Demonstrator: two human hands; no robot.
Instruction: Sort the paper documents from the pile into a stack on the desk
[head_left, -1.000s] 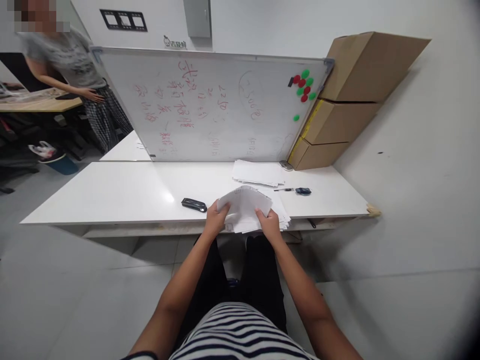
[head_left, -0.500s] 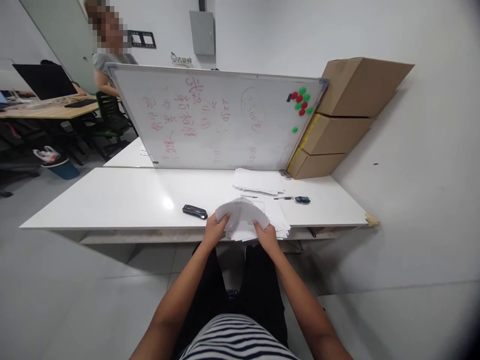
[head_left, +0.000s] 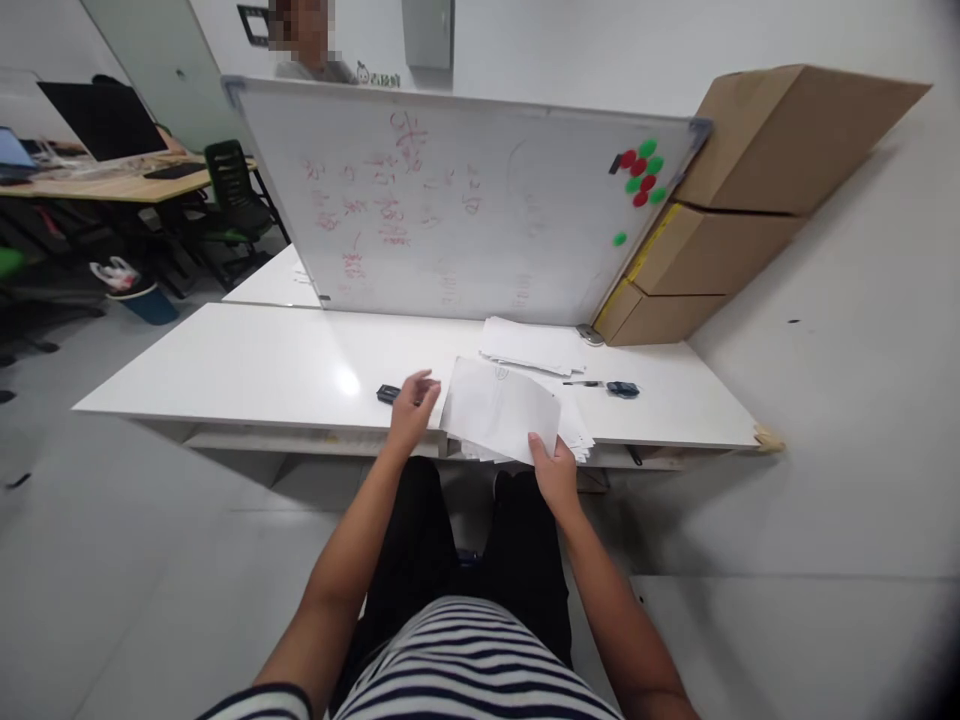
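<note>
My right hand (head_left: 553,470) grips the right edge of some paper sheets (head_left: 499,408), thumb on top. These sheets are tilted over a loose paper pile (head_left: 576,432) at the desk's front edge. Off the sheets' left side, my left hand (head_left: 412,410) hovers with fingers apart and nothing in it. It partly covers a black stapler (head_left: 387,394) lying on the desk; whether it touches the stapler I cannot tell.
A second paper stack (head_left: 532,345) lies farther back on the white desk (head_left: 277,350). Right of it are a pen (head_left: 583,383) and a small dark object (head_left: 622,389). A whiteboard (head_left: 465,220) and stacked cardboard boxes (head_left: 750,200) stand behind. Beyond, a person (head_left: 311,40) is partly visible.
My left hand has let go of the sheets and moved left to the stapler. The sheets, bent between both hands before, now lie flatter in my right hand. The view has shifted.
</note>
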